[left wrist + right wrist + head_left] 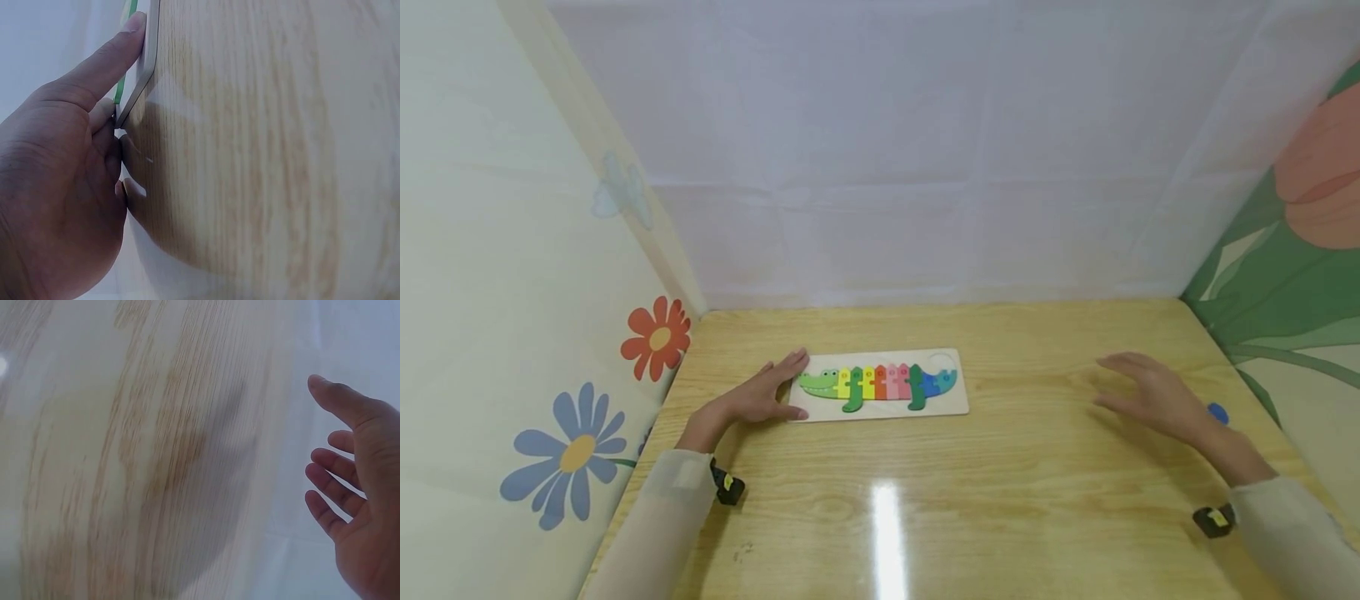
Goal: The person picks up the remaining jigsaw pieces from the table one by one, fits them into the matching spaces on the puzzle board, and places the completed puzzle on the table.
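Note:
A colourful crocodile puzzle (880, 383) sits in its pale wooden board (880, 411), which lies flat on the table. Its green head is at the left, the blue tail at the right, and a pale curved outline shows above the tail. My left hand (763, 396) spans the board's left end, thumb on the near corner and extended fingers at the far one. In the left wrist view the thumb (119, 53) lies straight along the board's edge. Well to the right, my right hand (1153, 396) hovers over the table holding nothing, thumb and fingers spread apart.
Beside my right wrist is a small blue piece (1217, 412), partly hidden by it. The wooden table (1000, 500) meets a white cloth wall (880, 167) at the back. Flower-printed panels (565, 467) stand at the sides.

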### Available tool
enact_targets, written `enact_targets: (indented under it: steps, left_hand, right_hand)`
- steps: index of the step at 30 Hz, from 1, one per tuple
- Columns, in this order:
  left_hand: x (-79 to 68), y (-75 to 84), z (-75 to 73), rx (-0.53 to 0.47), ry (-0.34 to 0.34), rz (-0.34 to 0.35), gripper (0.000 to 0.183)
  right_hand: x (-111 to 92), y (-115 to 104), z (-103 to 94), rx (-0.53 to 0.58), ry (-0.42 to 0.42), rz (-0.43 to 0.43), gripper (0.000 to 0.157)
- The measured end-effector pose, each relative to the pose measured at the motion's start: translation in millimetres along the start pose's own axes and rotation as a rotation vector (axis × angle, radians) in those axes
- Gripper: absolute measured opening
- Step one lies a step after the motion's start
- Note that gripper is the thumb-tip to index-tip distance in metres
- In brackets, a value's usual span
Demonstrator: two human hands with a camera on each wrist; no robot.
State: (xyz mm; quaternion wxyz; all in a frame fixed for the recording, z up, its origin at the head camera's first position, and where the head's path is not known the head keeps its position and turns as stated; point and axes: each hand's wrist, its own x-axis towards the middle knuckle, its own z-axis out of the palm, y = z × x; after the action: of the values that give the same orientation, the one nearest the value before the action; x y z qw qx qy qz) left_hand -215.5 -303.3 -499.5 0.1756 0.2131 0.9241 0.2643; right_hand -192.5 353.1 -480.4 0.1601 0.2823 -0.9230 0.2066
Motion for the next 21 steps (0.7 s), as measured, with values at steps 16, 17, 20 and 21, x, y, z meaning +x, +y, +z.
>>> enact_targets:
  steps: [16,17,20,21]
  left_hand:
    - [-1.0,3.2,-2.1,0.004,0.003,0.004,0.106]
    - [-0.8,3.1,-2.0,0.003,0.002,0.004,0.106]
    - [-0.6,2.8,-1.6,0.002,0.0,0.007,0.106]
    - [-0.7,2.8,-1.6,0.001,-0.001,0.004,0.106]
  right_hand:
    - [-23.2,28.8,-18.3,0.002,0.045,0.003,0.063]
    - [-25.4,31.0,-19.5,0.002,0.044,0.012,0.064]
    - [-31.6,36.5,-24.3,-0.006,0.03,0.043,0.064]
    - [-33.2,38.0,-25.9,-0.007,0.028,0.047,0.064]
